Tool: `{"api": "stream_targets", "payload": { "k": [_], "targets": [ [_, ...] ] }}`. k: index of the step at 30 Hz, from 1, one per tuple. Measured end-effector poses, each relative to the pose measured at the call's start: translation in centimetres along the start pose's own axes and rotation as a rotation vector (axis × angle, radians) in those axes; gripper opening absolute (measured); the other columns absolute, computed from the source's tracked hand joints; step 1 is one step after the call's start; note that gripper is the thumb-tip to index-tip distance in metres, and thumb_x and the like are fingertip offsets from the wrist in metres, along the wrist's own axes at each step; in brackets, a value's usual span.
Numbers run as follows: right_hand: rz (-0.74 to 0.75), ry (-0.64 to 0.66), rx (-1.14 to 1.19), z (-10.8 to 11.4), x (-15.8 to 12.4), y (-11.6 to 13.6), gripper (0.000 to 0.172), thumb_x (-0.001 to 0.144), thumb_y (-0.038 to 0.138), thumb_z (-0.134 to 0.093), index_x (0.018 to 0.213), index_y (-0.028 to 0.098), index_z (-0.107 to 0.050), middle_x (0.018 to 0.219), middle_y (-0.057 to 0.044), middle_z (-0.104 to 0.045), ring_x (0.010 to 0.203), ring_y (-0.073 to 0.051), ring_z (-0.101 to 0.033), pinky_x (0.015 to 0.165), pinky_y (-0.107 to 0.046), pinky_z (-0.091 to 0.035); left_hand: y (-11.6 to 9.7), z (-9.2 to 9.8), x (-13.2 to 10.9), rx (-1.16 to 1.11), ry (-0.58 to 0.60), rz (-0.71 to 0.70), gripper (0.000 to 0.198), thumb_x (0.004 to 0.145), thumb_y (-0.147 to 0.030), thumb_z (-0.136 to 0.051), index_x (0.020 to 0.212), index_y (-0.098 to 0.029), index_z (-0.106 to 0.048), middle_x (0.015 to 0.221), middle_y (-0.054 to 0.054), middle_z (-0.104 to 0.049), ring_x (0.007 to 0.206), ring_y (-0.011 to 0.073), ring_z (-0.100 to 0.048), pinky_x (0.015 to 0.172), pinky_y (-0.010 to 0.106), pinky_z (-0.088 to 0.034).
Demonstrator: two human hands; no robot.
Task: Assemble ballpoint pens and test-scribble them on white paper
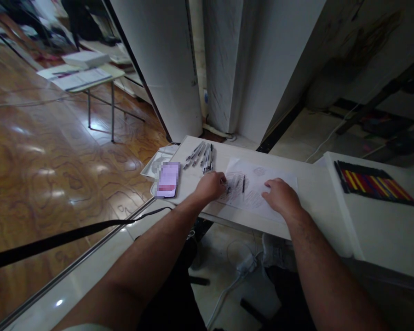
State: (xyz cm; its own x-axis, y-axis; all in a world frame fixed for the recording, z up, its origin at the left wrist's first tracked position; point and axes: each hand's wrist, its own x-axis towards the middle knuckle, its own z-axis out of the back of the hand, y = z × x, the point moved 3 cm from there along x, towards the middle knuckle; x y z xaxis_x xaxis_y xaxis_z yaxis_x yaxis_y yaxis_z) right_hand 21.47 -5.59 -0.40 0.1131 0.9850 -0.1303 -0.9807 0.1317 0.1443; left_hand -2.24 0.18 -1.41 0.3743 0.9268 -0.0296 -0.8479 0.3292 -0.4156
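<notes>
A sheet of white paper (283, 177) covered in patches of scribbled lines lies on the narrow white table. My left hand (212, 185) is at its left edge, fingers curled together; whatever they may hold is too small to make out. Beside those fingertips a small dark piece (228, 189) rests on the scribbles. A short black stick-like piece (244, 183), perhaps a pen part, lies on the paper between my hands. My right hand (281, 197) rests on the paper's right side, thumb and forefinger apart, holding nothing visible. Several clear-barrelled pens (199, 155) lie just beyond my left hand.
A phone (168, 179) with a lilac screen lies at the table's left end. On the white surface at right is a tray of coloured pens (376, 183). White cables (224, 294) run across the floor below. A small table (79, 78) with papers stands far left.
</notes>
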Motion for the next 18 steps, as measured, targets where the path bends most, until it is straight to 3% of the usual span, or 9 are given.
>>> {"api": "stream_targets", "payload": {
  "k": [18],
  "targets": [
    [0.004, 0.002, -0.002, 0.02, 0.16, 0.09, 0.034, 0.079, 0.03, -0.064, 0.11, 0.017, -0.068, 0.115, -0.011, -0.063, 0.102, -0.022, -0.061, 0.088, -0.029, -0.044, -0.25, 0.26, -0.1, -0.002, 0.015, 0.028, 0.026, 0.072, -0.021, -0.06, 0.095, -0.019, -0.071, 0.091, 0.007, -0.07, 0.082, 0.019, -0.063, 0.074, 0.027, -0.049]
  ]
}}
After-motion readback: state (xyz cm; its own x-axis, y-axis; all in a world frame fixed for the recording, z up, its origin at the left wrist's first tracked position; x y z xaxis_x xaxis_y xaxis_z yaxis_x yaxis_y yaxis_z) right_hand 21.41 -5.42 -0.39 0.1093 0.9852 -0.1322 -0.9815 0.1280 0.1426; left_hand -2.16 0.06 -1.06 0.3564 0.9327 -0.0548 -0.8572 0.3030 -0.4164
